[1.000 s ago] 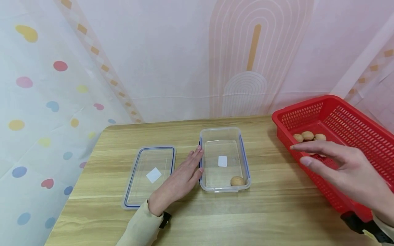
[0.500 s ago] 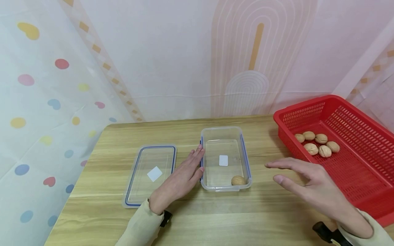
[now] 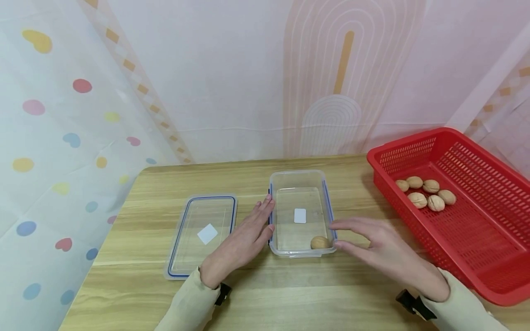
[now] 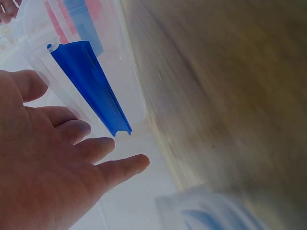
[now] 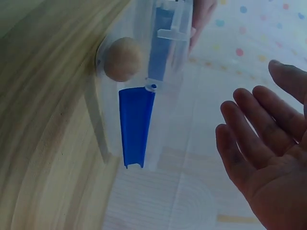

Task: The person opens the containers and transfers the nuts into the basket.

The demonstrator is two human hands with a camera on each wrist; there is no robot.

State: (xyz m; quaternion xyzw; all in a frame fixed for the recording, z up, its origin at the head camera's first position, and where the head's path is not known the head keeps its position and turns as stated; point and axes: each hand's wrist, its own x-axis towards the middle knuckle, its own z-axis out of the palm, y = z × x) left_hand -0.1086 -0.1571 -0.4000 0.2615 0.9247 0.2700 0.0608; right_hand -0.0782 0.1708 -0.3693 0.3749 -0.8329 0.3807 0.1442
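A clear plastic food container with blue side clips stands uncovered on the table. One walnut lies in its near right corner; the right wrist view shows the same walnut through the wall. My left hand is at the container's left side, fingers extended along the rim. In the left wrist view its fingers lie beside a blue clip. My right hand holds nothing, its fingertips close to the right rim. Seen from the right wrist, its fingers are spread and relaxed, apart from the wall.
The container's lid, with a blue seal and a white label, lies flat on the left, partly behind the left forearm. A red plastic basket stands on the right with several walnuts at its left end. A patterned cloth hangs behind the table.
My right hand has moved left, from over the red basket's edge to the container's right side. The left hand has stayed at the container, and the walnut in it has not moved.
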